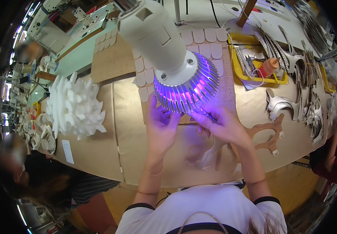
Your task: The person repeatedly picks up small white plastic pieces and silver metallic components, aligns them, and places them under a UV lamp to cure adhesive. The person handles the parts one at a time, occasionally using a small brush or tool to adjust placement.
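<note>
A large white lamp (152,39) with a ribbed metal rim hangs over the table and casts violet light on both my hands. Just under its rim my left hand (161,126) is closed, thumb up and fingers curled; the lamp hides what it may grip. My right hand (223,124) pinches a narrow textured strip (204,112) at the rim's near side, close to my left fingertips. Below that hand, a pale strap-like piece (211,155) shows in the violet glow, partly blurred; I cannot tell whether it joins the strip.
Cardboard sheets (112,62) with rows of pale rounded tabs (211,36) lie behind the lamp. At the right stand a yellow tray (236,70) with an orange-capped bottle (269,66), braided shoe straps (283,103) and brown cut pieces (268,128). A white foam cluster (74,105) sits left; people work either side.
</note>
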A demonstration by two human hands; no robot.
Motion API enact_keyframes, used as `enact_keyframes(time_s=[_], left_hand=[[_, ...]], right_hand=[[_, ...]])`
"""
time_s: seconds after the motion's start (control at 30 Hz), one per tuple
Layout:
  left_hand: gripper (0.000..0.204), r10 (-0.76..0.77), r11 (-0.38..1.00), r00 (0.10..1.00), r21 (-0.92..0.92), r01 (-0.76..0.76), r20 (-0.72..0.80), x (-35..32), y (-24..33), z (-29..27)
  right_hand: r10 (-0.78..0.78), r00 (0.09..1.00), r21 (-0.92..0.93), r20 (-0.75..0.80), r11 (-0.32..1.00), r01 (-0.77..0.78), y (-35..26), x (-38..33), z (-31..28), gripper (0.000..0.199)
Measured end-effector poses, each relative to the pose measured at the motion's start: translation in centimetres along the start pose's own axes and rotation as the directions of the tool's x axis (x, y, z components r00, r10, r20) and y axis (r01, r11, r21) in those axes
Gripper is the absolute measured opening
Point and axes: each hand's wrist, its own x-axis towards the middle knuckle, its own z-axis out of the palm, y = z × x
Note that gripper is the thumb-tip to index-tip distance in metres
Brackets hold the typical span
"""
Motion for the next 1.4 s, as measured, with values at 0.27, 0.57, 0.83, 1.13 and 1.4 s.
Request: enact_keyframes(time_s=[0.27, 0.57, 0.83, 1.13, 1.4], left_hand=[[0.066, -0.009, 0.998, 1.0, 0.063, 0.009, -0.006, 0.2, 0.2, -0.6], [0.062, -0.026, 1.0, 1.0, 0.007, 0.026, 0.015, 0.0, 1.0, -0.4], [0.058, -0.024, 0.999, 0.999, -0.045, 0.026, 0.046, -0.2, 1.6, -0.1], [0.057, -0.013, 0.998, 0.997, -0.059, 0.018, 0.082, -0.5, 2.1, -0.3], [0.056, -0.004, 1.0, 0.994, 0.008, 0.004, 0.109, -1.1, 2.9, 0.0]], right_hand=[[0.009, 1.0, 0.019, 0.022, 1.0, -0.009, -0.2, 0.6, 0.0, 0.028], [-0.014, 1.0, 0.026, 0.013, 1.0, 0.014, 0.3, 0.6, 0.3, 0.026], [-0.019, 1.0, 0.025, 0.002, 1.0, 0.019, 0.5, 0.5, 0.5, 0.028], [0.004, 1.0, -0.002, 0.009, 1.0, -0.004, -0.2, 0.0, 0.4, 0.025], [0.051, 0.999, -0.003, 0.009, 0.999, -0.051, -0.9, -0.5, 0.5, 0.032]])
